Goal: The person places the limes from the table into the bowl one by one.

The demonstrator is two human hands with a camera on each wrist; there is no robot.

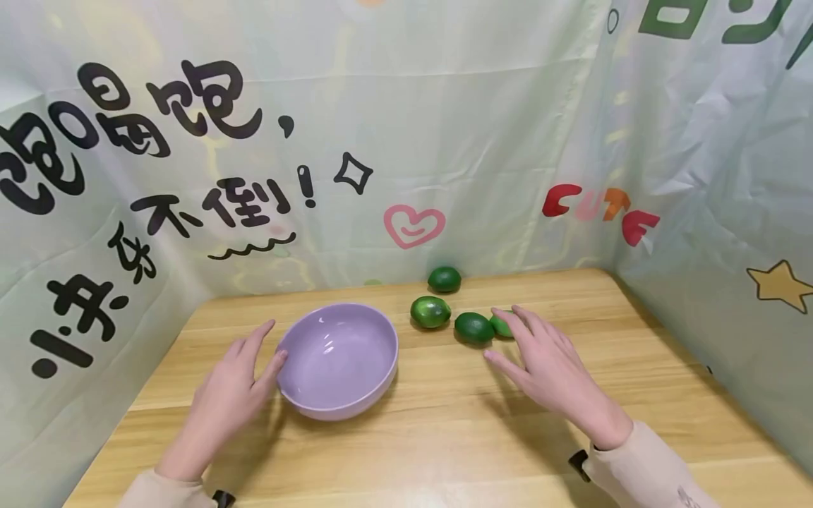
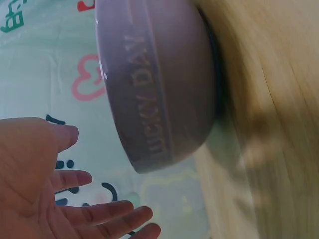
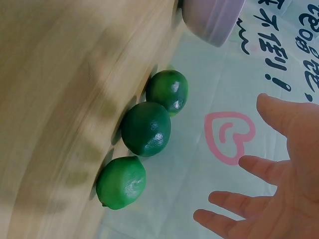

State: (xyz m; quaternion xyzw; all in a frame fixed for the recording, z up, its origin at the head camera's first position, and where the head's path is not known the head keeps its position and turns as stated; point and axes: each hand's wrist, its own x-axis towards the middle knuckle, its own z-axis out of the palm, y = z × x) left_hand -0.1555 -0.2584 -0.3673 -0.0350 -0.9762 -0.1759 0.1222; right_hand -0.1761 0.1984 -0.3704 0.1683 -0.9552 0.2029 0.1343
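Note:
A glossy purple bowl [image 1: 336,360] stands on the wooden table, left of the middle. Its outer wall carries raised "LUCKY DAY" lettering in the left wrist view. My left hand [image 1: 230,395] is at the bowl's left side, fingers extended and spread, thumb tip right by the rim. Over the right half of the table, my right hand [image 1: 559,377] hovers with its fingers apart, holding nothing. Just beyond its fingertips lie a bright green lime [image 3: 121,182], partly hidden by the fingers in the head view, and a darker lime [image 1: 473,328].
Farther left is a lime [image 1: 430,312] with lighter green patches, and behind it a dark lime [image 1: 444,279] near the table's back edge. Printed fabric [image 1: 483,141] hangs behind and along both sides of the wooden table [image 1: 444,451].

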